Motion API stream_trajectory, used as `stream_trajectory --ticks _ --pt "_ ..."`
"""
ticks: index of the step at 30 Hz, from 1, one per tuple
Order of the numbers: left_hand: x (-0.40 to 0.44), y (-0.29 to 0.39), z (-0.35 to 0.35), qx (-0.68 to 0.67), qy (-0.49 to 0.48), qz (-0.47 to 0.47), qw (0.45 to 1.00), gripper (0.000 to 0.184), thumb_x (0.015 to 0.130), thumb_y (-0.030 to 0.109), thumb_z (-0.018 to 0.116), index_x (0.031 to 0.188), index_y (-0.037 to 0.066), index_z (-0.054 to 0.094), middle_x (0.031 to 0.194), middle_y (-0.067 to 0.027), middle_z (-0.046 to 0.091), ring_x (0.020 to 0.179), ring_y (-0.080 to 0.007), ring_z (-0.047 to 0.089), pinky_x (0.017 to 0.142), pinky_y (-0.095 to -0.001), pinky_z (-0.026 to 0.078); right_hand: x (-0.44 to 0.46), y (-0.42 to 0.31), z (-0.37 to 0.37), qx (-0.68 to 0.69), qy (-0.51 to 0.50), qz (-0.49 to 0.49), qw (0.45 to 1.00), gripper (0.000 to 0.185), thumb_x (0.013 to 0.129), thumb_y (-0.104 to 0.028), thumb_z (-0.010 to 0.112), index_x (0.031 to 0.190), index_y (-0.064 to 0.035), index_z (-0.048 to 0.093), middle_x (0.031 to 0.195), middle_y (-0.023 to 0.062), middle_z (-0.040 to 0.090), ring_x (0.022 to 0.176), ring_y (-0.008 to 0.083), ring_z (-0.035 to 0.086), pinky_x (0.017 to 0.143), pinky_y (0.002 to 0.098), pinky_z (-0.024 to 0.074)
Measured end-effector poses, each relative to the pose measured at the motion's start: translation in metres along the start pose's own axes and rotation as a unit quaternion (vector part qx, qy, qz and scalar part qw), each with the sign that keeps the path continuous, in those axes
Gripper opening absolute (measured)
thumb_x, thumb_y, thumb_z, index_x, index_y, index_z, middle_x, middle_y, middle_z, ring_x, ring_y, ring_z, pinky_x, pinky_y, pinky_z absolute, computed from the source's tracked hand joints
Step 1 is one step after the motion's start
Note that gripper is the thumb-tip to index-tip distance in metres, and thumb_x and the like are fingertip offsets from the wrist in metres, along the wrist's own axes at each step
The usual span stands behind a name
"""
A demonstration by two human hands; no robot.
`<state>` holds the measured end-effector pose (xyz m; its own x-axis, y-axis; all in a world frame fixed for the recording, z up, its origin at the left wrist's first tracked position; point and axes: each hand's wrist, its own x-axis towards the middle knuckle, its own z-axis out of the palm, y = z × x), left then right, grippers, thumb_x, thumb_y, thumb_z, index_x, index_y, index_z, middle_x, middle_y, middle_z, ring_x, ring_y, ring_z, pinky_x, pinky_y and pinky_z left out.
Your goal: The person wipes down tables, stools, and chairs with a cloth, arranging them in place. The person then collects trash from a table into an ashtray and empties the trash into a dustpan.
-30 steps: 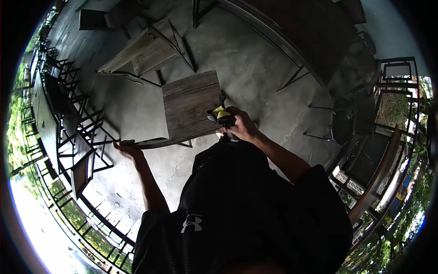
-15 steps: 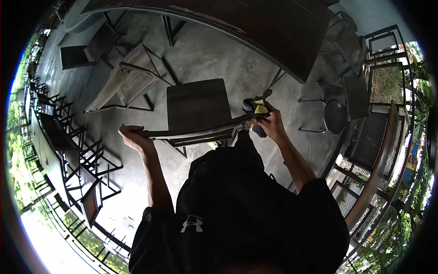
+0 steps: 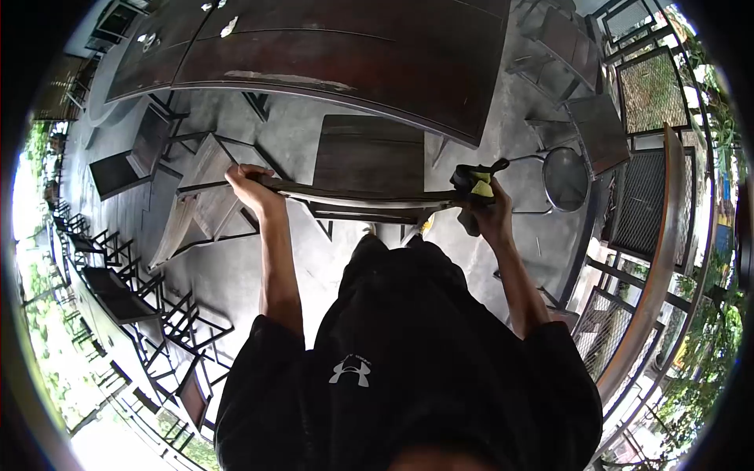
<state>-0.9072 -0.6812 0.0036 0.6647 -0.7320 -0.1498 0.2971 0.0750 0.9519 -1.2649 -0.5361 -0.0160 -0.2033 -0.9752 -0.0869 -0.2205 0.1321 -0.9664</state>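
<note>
Grips a chair (image 3: 369, 153) from behind, with left hand (image 3: 255, 188) at one end of the back and right hand (image 3: 498, 216) near the other. Holds a black-and-yellow bundle (image 3: 481, 191) in right hand, right by the back's end. Faces a dark table (image 3: 338, 94) just beyond the seat, with a pale scuff along the near edge. Wears a black shirt (image 3: 424, 424) with a pale logo (image 3: 350, 371). Seen between a pale wooden chair (image 3: 208, 206) at left and a round stool (image 3: 565, 179) at right, near a long wooden rail (image 3: 658, 259).
</note>
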Motion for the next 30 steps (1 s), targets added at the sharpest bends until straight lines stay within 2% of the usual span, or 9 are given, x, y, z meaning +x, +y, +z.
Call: stream_trajectory --ticks 3,6,14,18,19,22,26,30 --pt "0.016 -0.013 0.022 -0.019 -0.066 -0.056 0.996 0.045 0.083 0.04 0.038 0.054 0.006 0.044 0.048 -0.0067 0.045 0.047 -0.0195 0.045 0.054 -0.0306 0.038 0.007 0.006 0.005 -0.006 0.036 -0.012 0.999 0.038 0.072 0.006 0.061 0.108 0.0009 0.053 0.094 0.0049 0.062 0.082 0.0104 0.056 0.074 0.025 0.0461" --pt "0.039 -0.042 0.031 -0.06 -0.137 -0.095 0.984 0.042 0.082 0.037 0.039 0.053 0.007 0.043 0.049 -0.0069 0.044 0.047 -0.0207 0.045 0.055 -0.0323 0.038 0.004 0.005 0.017 0.03 0.099 0.009 0.995 0.033 0.068 0.003 0.068 0.099 -0.0004 0.056 0.08 0.002 0.059 0.066 0.0065 0.051 0.056 0.0223 0.0423" --pt "0.07 -0.111 0.012 -0.077 -0.188 -0.214 0.956 0.036 0.079 0.029 0.046 0.051 0.008 0.04 0.048 -0.0077 0.041 0.045 -0.0221 0.042 0.053 -0.0342 0.038 -0.021 0.047 0.057 -0.074 0.148 0.005 0.986 0.034 0.068 0.001 0.07 0.1 -0.0005 0.058 0.092 0.0043 0.056 0.062 0.0092 0.054 0.053 0.0222 0.043" --pt "0.074 -0.118 -0.004 -0.063 -0.184 -0.222 0.955 0.034 0.079 0.022 0.049 0.051 0.007 0.038 0.049 -0.0079 0.041 0.045 -0.0214 0.042 0.052 -0.0339 0.038 -0.033 0.055 0.067 -0.134 0.148 -0.035 0.979 0.036 0.067 0.001 0.072 0.1 0.0003 0.057 0.093 0.0047 0.056 0.064 0.009 0.054 0.051 0.0218 0.0429" --pt "0.074 -0.116 -0.008 -0.063 -0.182 -0.22 0.956 0.034 0.079 0.022 0.049 0.051 0.007 0.038 0.049 -0.0079 0.041 0.045 -0.0214 0.042 0.052 -0.0339 0.038 -0.036 0.052 0.07 -0.133 0.145 -0.036 0.98 0.036 0.067 0.001 0.072 0.1 0.0003 0.057 0.093 0.0047 0.056 0.064 0.009 0.054 0.051 0.0218 0.0429" --pt "0.069 -0.115 -0.013 -0.022 -0.171 -0.209 0.963 0.033 0.08 0.017 0.05 0.051 0.007 0.039 0.048 -0.0073 0.04 0.044 -0.0201 0.042 0.052 -0.0331 0.038 -0.041 0.037 0.076 -0.08 0.137 0.072 0.985 0.043 0.064 -0.003 0.075 0.103 0.0013 0.057 0.095 0.0077 0.058 0.084 0.0159 0.057 0.074 0.0255 0.0459" --pt "0.07 -0.12 -0.025 0.003 -0.185 -0.2 0.962 0.033 0.081 0.015 0.051 0.051 0.006 0.039 0.047 -0.0064 0.039 0.044 -0.0189 0.042 0.051 -0.0322 0.037 -0.046 0.03 0.082 -0.038 0.139 0.111 0.983 0.045 0.062 -0.004 0.077 0.102 0.0003 0.058 0.096 0.0075 0.058 0.084 0.0165 0.058 0.073 0.0255 0.0461" --pt "0.071 -0.128 -0.033 0.011 -0.212 -0.182 0.96 0.035 0.082 0.016 0.053 0.052 0.006 0.04 0.047 -0.0063 0.041 0.045 -0.0184 0.044 0.052 -0.0318 0.037 -0.051 0.036 0.083 -0.066 0.134 0.101 0.984 0.046 0.061 -0.004 0.077 0.103 -0.0004 0.058 0.096 0.0075 0.058 0.085 0.0171 0.058 0.074 0.0262 0.0464"
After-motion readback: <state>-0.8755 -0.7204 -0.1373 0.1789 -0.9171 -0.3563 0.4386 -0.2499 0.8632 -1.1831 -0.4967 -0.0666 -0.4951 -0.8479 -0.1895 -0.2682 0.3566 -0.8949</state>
